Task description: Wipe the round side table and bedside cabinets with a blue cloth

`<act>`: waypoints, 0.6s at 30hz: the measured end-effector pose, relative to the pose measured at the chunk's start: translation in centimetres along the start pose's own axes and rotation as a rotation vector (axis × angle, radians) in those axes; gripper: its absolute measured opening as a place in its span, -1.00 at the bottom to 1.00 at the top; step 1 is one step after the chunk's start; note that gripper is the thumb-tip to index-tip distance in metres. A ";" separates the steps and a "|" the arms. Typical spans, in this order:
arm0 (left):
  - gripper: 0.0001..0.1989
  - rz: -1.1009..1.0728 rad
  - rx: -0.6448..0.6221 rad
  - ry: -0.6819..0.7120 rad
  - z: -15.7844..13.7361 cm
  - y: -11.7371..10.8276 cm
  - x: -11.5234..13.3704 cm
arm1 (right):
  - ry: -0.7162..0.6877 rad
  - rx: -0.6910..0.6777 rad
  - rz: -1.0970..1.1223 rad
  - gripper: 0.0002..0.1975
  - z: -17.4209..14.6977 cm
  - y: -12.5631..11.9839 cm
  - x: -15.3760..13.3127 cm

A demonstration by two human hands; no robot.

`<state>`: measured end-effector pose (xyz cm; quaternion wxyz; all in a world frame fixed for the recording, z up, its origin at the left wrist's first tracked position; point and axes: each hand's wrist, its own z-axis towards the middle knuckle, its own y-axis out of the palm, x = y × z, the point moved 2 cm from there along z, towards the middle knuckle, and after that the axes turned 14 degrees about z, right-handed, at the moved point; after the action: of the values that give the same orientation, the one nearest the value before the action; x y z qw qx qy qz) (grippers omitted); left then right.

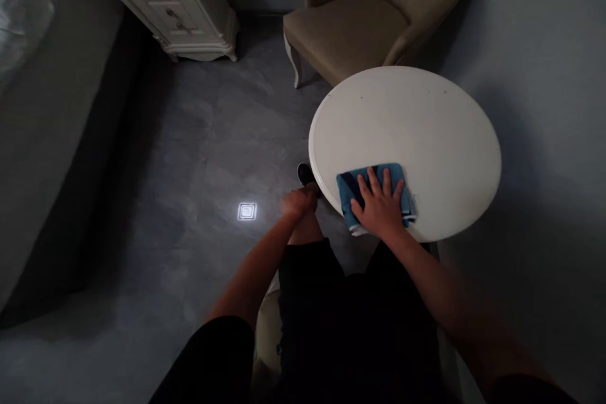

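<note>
While our right hand (381,209) spreads over the cloth (349,189) at seven o'clock on the table (416,132), our left hand (299,202), grip unclear, rests at the knee (304,232), and specks (445,92) toward twelve suggest unfinished wiping.

The bare right hand (380,208) lay flat, palm down, its fingers fanned forward and its thumb spread toward the bare left hand (299,201). The bare right forearm (426,265) ran back and outward from it, blurring farther off. The left hand rested on the bare left knee (305,231), its fingers indistinct, the bare left forearm (260,265) slanting back behind it.
</note>
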<state>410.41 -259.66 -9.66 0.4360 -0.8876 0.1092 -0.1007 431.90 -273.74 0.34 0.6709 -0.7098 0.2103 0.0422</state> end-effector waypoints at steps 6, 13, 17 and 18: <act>-0.27 -0.017 -0.058 -0.082 3.2 -0.2 -1.4 | 0.052 0.012 -0.073 -0.11 16.8 -2.0 2.8; -0.25 -0.063 -0.027 -0.184 5.2 0.2 -2.7 | 0.125 0.030 -0.151 -0.19 35.6 -5.2 5.9; -0.26 -0.063 0.001 -0.209 5.5 0.0 -3.0 | 0.088 0.066 -0.147 -0.22 40.5 -5.8 6.5; -0.27 -0.059 0.004 -0.214 5.5 -0.1 -2.9 | 0.079 0.064 -0.146 -0.21 40.8 -5.7 6.7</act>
<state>409.11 -254.68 -13.13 0.4438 -0.8953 0.0354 -0.0182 449.04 -235.70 -0.57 0.6857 -0.7027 0.1855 -0.0414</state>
